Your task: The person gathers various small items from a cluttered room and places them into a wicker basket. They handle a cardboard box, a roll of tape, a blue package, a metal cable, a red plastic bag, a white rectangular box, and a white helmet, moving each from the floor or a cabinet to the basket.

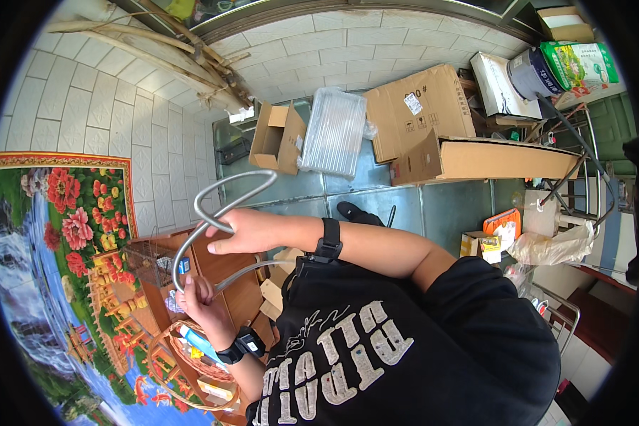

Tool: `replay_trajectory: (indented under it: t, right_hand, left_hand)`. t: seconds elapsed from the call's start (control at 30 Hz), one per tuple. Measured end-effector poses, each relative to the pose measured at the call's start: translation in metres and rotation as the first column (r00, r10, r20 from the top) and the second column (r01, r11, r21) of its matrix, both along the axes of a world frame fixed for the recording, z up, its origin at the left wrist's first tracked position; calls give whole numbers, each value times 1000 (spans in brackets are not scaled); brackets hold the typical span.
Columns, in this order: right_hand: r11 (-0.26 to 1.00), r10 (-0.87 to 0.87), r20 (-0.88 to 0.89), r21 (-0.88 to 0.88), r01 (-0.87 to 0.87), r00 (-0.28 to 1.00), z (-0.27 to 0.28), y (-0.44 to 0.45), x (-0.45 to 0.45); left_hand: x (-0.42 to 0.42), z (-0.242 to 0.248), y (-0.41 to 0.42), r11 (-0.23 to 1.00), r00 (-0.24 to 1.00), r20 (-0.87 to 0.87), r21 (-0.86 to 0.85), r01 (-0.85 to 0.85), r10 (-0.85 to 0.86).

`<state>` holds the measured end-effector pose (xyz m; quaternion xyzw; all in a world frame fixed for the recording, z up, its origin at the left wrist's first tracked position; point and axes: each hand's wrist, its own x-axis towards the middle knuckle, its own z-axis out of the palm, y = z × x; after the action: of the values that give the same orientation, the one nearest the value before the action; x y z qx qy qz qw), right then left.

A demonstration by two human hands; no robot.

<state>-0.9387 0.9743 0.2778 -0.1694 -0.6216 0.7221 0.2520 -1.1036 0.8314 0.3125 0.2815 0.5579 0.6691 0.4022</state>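
Note:
A silver-grey flexible metal hose (247,198) is bent into loops before me, to the left of my body. My left hand (197,298) pinches its lower bend between thumb and fingers. Higher up, my right hand (245,231) reaches across from the right and grips the looped part; its fingers are partly hidden by the hose. From my left hand another stretch of hose (245,270) runs back towards my waist, where its end is out of sight. Both wrists wear black straps.
A wooden cabinet (234,266) stands below the hands, with a wire cage (149,261) and wicker basket (157,341) on it. Across the tiled floor lie an open carton (287,128), a plastic-wrapped panel (333,133) and large flat cardboard (420,106). Bamboo poles (213,58) lean in the corner.

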Motion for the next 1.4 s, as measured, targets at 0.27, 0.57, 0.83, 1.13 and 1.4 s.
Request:
replay_trajectory:
  t: [0.27,0.57,0.83,1.13,1.4]
  right_hand:
    - [849,347,-2,-424,-315,938,-14,-2,11]
    - [506,213,-380,-746,-434,900,-28,19,35]
    - [277,-120,-314,-922,-272,942,-58,26,47]
    - [501,-172,-144,-865,-39,975,-63,-6,85]
    - [605,45,27,-796,-5,999,-68,-117,113]
  left_hand:
    - [34,20,12,975,972,-70,5,224,-223]
    - [50,18,15,888,937,-164,-402,222,-308]
    - [79,-11,6,786,894,-217,-584,202,-392]
    - [86,-51,-76,695,876,-210,-696,179,-435]
    - [99,-97,-203,725,898,-300,-688,30,-321]
